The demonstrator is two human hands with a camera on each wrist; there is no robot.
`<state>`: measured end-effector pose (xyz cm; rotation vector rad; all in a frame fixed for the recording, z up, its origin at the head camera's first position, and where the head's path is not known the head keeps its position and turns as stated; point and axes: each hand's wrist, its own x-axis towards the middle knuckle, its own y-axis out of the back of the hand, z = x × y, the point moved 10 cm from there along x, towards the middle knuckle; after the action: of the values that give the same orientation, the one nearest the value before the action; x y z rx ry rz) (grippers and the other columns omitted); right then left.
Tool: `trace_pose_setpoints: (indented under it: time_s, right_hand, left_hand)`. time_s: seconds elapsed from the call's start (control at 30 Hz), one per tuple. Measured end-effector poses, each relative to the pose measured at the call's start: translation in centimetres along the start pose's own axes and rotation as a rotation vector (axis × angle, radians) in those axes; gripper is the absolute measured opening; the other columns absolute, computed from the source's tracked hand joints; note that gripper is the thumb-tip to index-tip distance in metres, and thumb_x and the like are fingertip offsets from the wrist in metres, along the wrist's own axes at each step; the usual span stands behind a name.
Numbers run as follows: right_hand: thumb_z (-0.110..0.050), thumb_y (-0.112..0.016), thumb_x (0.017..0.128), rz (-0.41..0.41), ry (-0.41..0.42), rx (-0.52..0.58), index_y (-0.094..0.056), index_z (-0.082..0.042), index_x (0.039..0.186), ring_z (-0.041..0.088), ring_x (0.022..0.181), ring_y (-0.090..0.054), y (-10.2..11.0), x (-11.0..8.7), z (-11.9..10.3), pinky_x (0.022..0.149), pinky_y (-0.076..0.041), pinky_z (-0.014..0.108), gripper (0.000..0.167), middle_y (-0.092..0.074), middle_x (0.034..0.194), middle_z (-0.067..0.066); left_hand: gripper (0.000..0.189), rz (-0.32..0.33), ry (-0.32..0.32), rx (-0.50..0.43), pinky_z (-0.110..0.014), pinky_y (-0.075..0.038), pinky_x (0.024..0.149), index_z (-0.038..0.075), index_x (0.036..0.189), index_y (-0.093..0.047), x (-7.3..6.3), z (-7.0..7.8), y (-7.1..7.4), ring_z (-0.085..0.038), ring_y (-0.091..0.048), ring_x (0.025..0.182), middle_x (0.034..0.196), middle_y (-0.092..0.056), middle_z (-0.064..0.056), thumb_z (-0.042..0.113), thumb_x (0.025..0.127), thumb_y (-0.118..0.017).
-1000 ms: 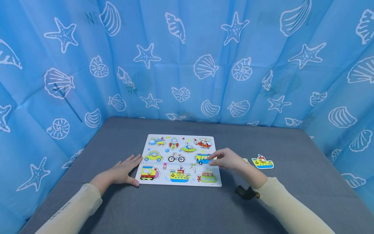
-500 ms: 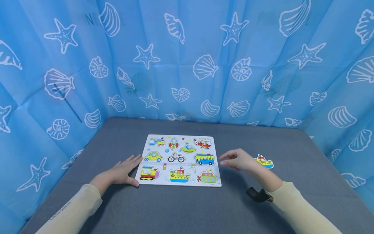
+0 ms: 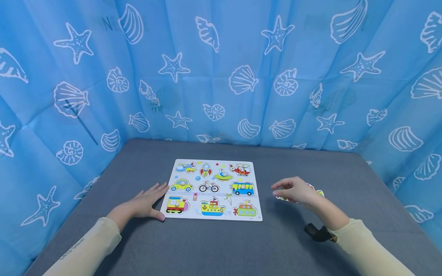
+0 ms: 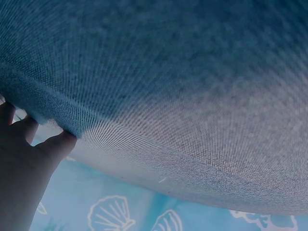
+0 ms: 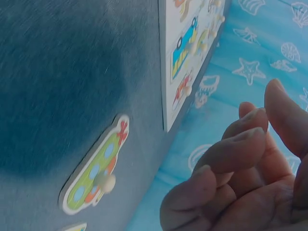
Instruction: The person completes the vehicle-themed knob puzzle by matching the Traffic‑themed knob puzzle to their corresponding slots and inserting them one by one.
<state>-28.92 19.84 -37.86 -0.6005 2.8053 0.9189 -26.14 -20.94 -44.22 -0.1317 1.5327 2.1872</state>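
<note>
A white knob-puzzle board (image 3: 224, 187) with vehicle pictures lies on the table. My left hand (image 3: 141, 202) rests at its left edge, fingers spread and straight, the thumb by the lower corner. To the right of the board my right hand (image 3: 296, 190) hovers with fingers loosely bent and nothing between them. Under it lies a green submarine piece (image 5: 98, 168) with a round wooden knob, mostly hidden by the hand in the head view. The blue bus piece (image 3: 243, 188) sits in its slot at the board's right side.
A boat piece (image 3: 321, 193) lies beyond my right hand, largely covered by it. The grey cloth-covered table (image 3: 221, 245) ends at a blue shell-patterned curtain (image 3: 214, 76) behind. A black strap (image 3: 319, 233) hangs from my right wrist.
My right hand has let go of the bus piece, which now lies in its slot, and has moved right over the submarine piece. My left hand has stayed put.
</note>
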Motion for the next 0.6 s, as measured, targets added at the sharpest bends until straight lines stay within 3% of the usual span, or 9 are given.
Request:
trace_pose_setpoints:
  time_s: [0.4,0.6]
  right_hand:
    - [-0.017,-0.068,0.092,-0.016,0.023,-0.025,-0.062,0.01,0.118,0.022,0.081,-0.049,2.1,-1.1,1.2,0.068,-0.049,0.037,0.038,-0.057,0.088,0.005]
    - [-0.018,-0.068,0.092,-0.019,0.049,-0.013,-0.061,0.01,0.12,0.023,0.081,-0.051,2.7,-1.4,1.5,0.065,-0.049,0.036,0.04,-0.062,0.097,0.008]
  left_hand:
    - [0.112,0.001,0.0,-0.012,-0.071,-0.008,0.107,0.003,0.154,-0.02,0.0,-0.1,-0.1,-0.045,-0.008,0.144,0.159,-0.017,-0.021,0.052,0.073,-0.079]
    - [0.112,-0.002,-0.01,-0.02,-0.072,-0.008,0.106,0.003,0.154,-0.02,-0.1,0.0,-0.1,-0.046,-0.008,0.144,0.159,-0.017,-0.021,0.052,0.073,-0.08]
